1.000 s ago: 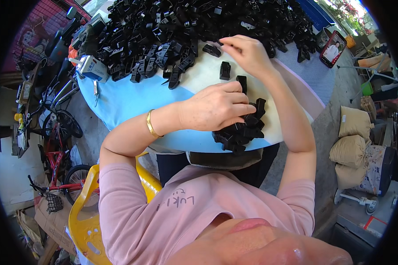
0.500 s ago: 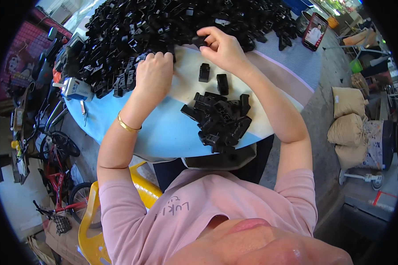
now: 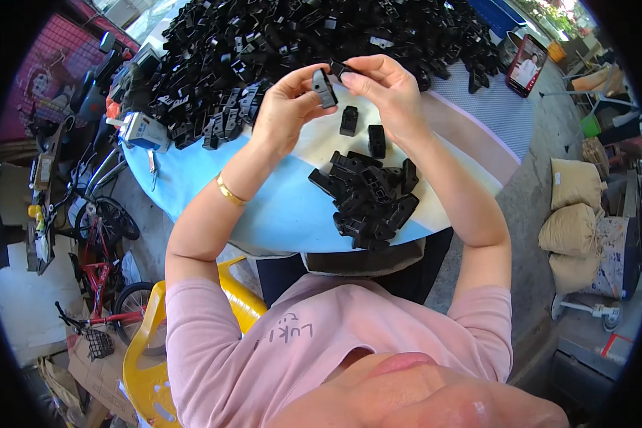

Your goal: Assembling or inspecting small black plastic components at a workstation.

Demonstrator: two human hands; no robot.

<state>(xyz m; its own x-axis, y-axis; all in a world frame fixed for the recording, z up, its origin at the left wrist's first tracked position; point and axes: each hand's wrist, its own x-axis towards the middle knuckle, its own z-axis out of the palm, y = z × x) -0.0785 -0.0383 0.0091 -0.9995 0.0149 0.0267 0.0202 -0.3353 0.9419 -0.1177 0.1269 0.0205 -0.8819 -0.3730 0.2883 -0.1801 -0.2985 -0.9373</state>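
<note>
Left hand (image 3: pixel 284 110): pinched narrow on a glossy black, block-shaped plastic part (image 3: pixel 324 89), held above the surface, seemingly gripped near its edges to leave the broad face in view

Right hand (image 3: pixel 394 96): also narrow, with thumb and fingertips around a second black plastic part (image 3: pixel 339 70), just beside the first; half covered by fingers, cannot tell whether touching

Two loose black rectangular plastic blocks (image 3: pixel 349 120): lying near each other but apart, between the hands and the near cluster, perhaps set there for easy reach

Jumbled near cluster of black plastic blocks (image 3: pixel 367 196): close to the seated body, apparently set apart from the larger supply; more than a dozen by eye, overlaps barring an exact count

Broad far heap of small black plastic parts (image 3: pixel 264 50): spread across the far side, too many to count

Rounded surface with light-blue and cream covering (image 3: pixel 267 217): one, beneath all of the parts

Upright black-framed phone (image 3: pixel 526 68): one, at far right, screen lit and facing the seat, presumably for viewing during work

Blue-and-white carton (image 3: pixel 143 131): one, at the left edge, near one slim silver metal item (image 3: pixel 153 160)
</note>
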